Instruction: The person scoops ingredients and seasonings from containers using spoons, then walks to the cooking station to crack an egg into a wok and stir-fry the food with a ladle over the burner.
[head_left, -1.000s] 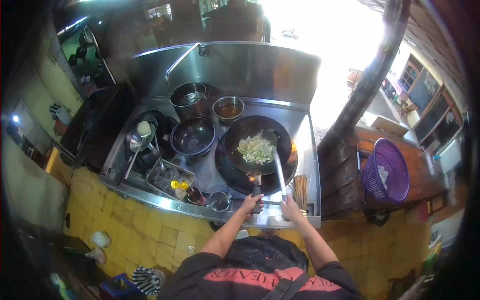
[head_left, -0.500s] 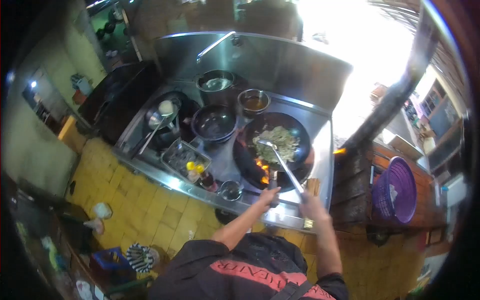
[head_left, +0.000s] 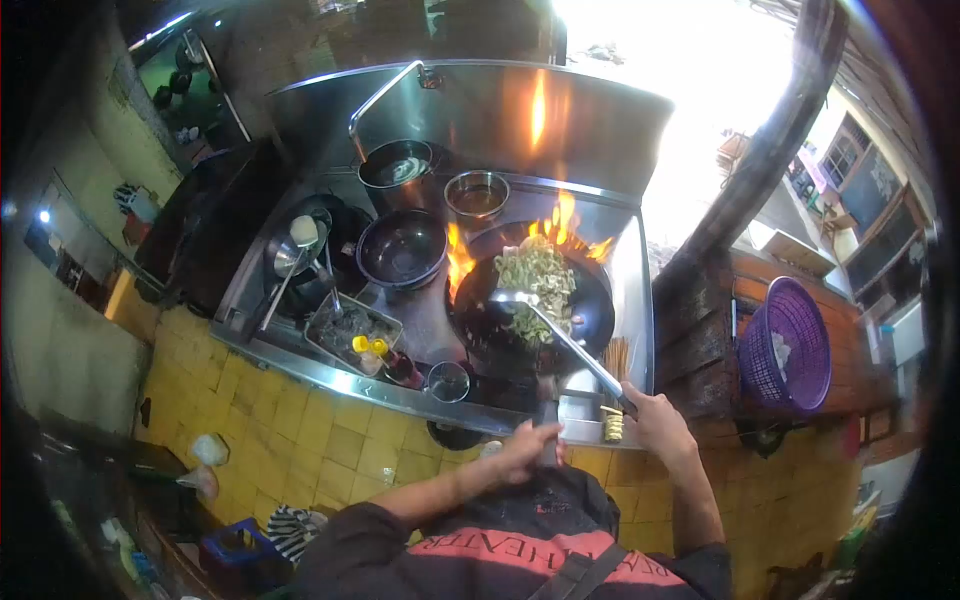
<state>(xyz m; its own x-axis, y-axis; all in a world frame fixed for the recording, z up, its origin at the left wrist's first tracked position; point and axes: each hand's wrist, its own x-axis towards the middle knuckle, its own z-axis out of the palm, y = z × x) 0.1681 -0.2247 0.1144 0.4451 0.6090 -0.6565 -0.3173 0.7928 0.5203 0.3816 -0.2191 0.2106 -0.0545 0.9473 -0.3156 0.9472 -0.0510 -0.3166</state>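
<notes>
My left hand (head_left: pixel 528 452) is closed round the dark handle of a wok (head_left: pixel 490 345) over the burner. My right hand (head_left: pixel 655 420) grips the dark end of a long metal ladle (head_left: pixel 570 342), whose bowl is over the wok's left part. Pale and green chopped food (head_left: pixel 538 280) is spread up the middle of the wok toward its far rim. Orange flames (head_left: pixel 563 225) rise behind the wok and at its left side.
Left of the wok stand a dark bowl (head_left: pixel 402 248), a deep pot (head_left: pixel 396 170), a metal bowl (head_left: pixel 477 196) and a tray (head_left: pixel 350 328) beside yellow-capped bottles (head_left: pixel 375 350). A purple basket (head_left: pixel 786 345) sits on the wooden table at right.
Flames have grown tall behind and left of the wok. My left hand has come closer to my body with the handle. The food has shifted toward the far rim.
</notes>
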